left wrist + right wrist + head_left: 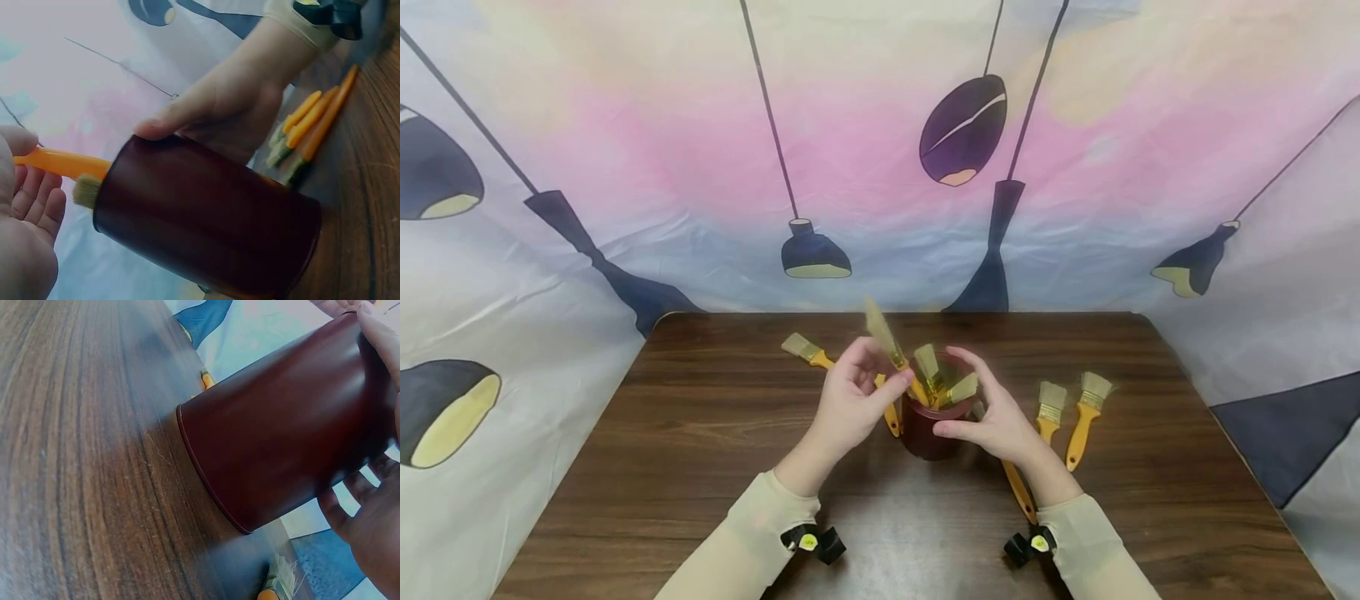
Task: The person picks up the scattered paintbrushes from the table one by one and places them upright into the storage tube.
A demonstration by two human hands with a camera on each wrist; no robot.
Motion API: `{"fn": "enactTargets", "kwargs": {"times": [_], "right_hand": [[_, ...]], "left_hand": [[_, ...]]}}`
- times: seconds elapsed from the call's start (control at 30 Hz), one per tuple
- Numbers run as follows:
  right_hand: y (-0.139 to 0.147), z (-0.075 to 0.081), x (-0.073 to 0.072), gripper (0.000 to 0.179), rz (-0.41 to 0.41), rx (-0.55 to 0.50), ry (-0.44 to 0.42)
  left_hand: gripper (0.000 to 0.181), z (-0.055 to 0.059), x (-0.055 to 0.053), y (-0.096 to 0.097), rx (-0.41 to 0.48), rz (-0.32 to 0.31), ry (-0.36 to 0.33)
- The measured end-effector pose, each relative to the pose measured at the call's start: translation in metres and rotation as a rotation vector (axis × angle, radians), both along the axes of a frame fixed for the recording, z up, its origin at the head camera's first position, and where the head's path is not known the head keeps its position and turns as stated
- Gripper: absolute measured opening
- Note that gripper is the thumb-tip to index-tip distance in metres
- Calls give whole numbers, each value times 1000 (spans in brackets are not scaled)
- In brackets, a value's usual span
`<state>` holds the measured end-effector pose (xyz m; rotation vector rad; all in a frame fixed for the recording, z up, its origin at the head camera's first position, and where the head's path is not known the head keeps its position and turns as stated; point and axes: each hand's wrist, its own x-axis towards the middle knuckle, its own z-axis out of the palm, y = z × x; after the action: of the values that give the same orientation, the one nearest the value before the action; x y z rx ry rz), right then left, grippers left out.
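My left hand pinches a paintbrush by its yellow-orange handle, bristles upward. The handle slants into the mouth of a dark red cup. Around the cup's right side and rim curls my right hand, thumb toward the front; the right wrist view shows its fingers against the cup wall. The cup's base is close to the table or on it; I cannot tell which. Inside the cup stand other paintbrushes, including an upright one and one leaning right.
Loose paintbrushes lie on the brown wooden table: one at the back left, one left of the cup, and several to the right, including the outermost and one by the right wrist. Behind hangs a lamp-patterned cloth.
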<state>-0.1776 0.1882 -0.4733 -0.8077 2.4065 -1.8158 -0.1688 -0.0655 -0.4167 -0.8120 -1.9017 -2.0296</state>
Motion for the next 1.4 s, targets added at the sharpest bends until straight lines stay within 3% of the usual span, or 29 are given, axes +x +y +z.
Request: {"fn": "enactTargets", "kwargs": {"times": [0.07, 0.23, 0.3, 0.43, 0.67, 0.93, 1.4], "right_hand": [[-1, 0, 0, 105, -3, 1, 6], [-2, 0, 1, 105, -24, 17, 16], [-1, 0, 1, 105, -35, 27, 14], [-1, -1, 0, 105, -36, 33, 17], [-1, -1, 1, 105, -35, 43, 24], [-1, 0, 1, 105, -15, 24, -5], [0, -2, 0, 104, -16, 13, -17]], "left_hand": [[28, -4, 1, 0, -41, 10, 26], [25, -13, 2, -2, -217, 138, 86], [25, -14, 2, -2, -289, 196, 102], [26, -13, 2, -5, -371, 234, 107], [29, -7, -2, -11, -455, 219, 96], [44, -3, -1, -18, -463, 128, -57], [42, -6, -5, -19, -385, 65, -16]]}}
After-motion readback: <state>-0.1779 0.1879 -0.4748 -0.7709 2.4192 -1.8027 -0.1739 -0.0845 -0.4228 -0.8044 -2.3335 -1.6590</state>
